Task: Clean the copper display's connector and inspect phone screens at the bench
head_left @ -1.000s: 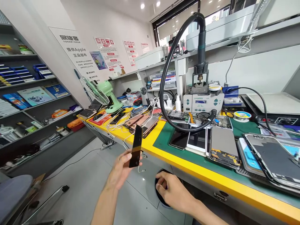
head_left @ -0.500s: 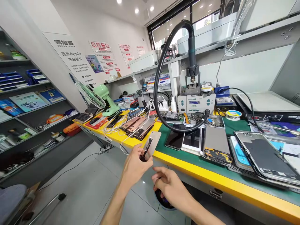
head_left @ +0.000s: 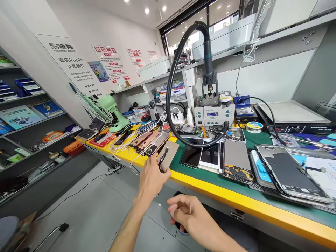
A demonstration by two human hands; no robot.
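My left hand [head_left: 152, 180] grips the lower end of a phone screen [head_left: 171, 153], a thin grey-backed panel with a black flex cable [head_left: 163, 157] on it. The panel is tilted at the bench's front edge, beside a stack of rose-gold and dark phone parts [head_left: 147, 141]; whether it touches the bench is unclear. My right hand [head_left: 187, 215] hangs in front of the bench, lower and to the right. Its fingers are loosely curled, apart, with nothing visible in them.
Along the green mat lie a black phone [head_left: 191, 154], a white phone [head_left: 210, 157] and several other screens. A hot-air station [head_left: 214, 113] with a looping black hose [head_left: 170, 94] stands behind. White cables [head_left: 123, 147] and a green fan [head_left: 107, 105] occupy the left; a bin sits below.
My left hand has moved the phone screen forward over the bench edge, toward the stack of parts. My right hand has dropped slightly lower. The view has turned a little rightward.
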